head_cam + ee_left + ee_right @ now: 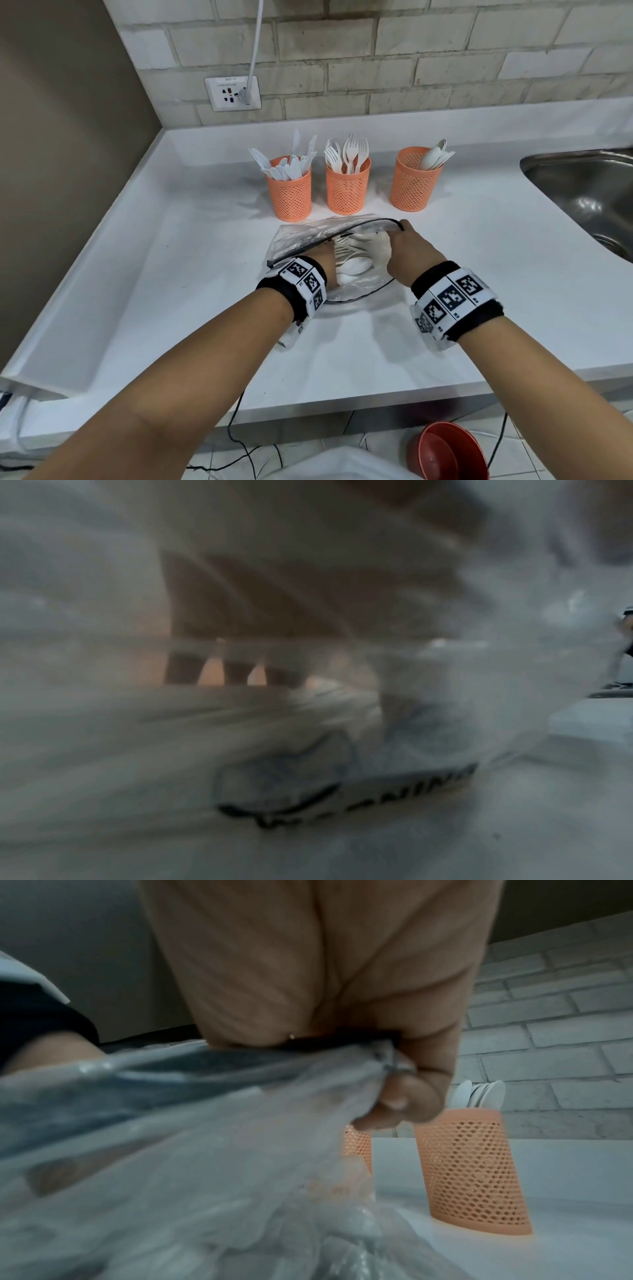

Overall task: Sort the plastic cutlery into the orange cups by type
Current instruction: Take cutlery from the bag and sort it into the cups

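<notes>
Three orange mesh cups stand in a row at the back of the white counter: the left cup [290, 192] holds knives, the middle cup [347, 186] forks, the right cup [412, 181] spoons. In front of them lies a clear zip bag [301, 236] with white forks and spoons [356, 255] inside. My left hand [320, 262] reaches into the bag's mouth; its fingers [236, 666] show only blurred through the plastic. My right hand [406, 241] pinches the bag's dark upper rim and holds it up, fingers [397, 1099] curled on the plastic [205, 1150]. The spoon cup [472, 1172] stands just beyond.
A steel sink [582, 192] is set into the counter at the right. A wall outlet [233, 93] with a plugged cable sits behind the cups, and a brown wall bounds the left side. A red bowl [448, 452] and black cables lie on the floor below the counter's front edge.
</notes>
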Available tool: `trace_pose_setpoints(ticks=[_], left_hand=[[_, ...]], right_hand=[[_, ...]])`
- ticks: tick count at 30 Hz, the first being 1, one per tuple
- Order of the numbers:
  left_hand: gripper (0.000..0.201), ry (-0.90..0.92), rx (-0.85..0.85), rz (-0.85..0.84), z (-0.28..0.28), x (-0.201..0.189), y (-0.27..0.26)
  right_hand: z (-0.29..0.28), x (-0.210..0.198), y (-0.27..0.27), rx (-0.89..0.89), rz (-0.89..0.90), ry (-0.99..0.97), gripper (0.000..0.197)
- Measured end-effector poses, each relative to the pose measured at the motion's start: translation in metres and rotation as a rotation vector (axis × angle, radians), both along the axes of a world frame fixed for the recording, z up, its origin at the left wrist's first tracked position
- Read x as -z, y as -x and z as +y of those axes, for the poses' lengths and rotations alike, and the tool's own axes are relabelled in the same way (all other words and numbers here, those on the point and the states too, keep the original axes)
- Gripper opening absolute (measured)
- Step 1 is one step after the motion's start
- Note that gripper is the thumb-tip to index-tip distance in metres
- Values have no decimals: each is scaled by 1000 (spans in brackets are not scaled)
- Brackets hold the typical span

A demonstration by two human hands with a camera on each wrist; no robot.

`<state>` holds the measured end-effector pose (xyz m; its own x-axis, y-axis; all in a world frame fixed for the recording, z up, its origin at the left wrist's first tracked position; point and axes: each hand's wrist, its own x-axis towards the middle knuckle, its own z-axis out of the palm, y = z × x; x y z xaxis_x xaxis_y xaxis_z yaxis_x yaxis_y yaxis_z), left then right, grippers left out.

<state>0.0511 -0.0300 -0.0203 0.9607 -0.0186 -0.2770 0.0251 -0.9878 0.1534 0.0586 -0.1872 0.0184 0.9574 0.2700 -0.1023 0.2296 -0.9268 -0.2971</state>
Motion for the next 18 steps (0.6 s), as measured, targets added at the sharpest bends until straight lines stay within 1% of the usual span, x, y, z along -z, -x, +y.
trace_pose_setpoints(ticks=[4, 6, 8, 10, 11, 13, 15, 18], left_hand=[[54, -31, -34, -60, -1, -3, -4], [42, -94, -15, -60, -3, -7, -4], [36, -186, 17, -73, -6, -10, -2], [40, -250, 71, -106, -9, -12, -1], [44, -221, 110, -145, -10, -10, -1], [55, -115, 256, -195, -13, -8, -3], [58, -112, 358, -162, -15, -6, -4], [53, -124, 318, -117, -16, -4, -8]], right_hand=[[1, -8, -2, -15, -46, -39, 43], [1, -10, -2, -30, -61, -47, 44], [1, -11, -2, -26, -56, -48, 42], [1, -12, -1, -15, -41, -56, 40], [2, -12, -1, -9, -33, -64, 40], [3, -11, -1, 1, -20, -84, 39], [3, -11, 0, 15, -3, -100, 37], [2, -8, -2, 22, 21, -98, 36]])
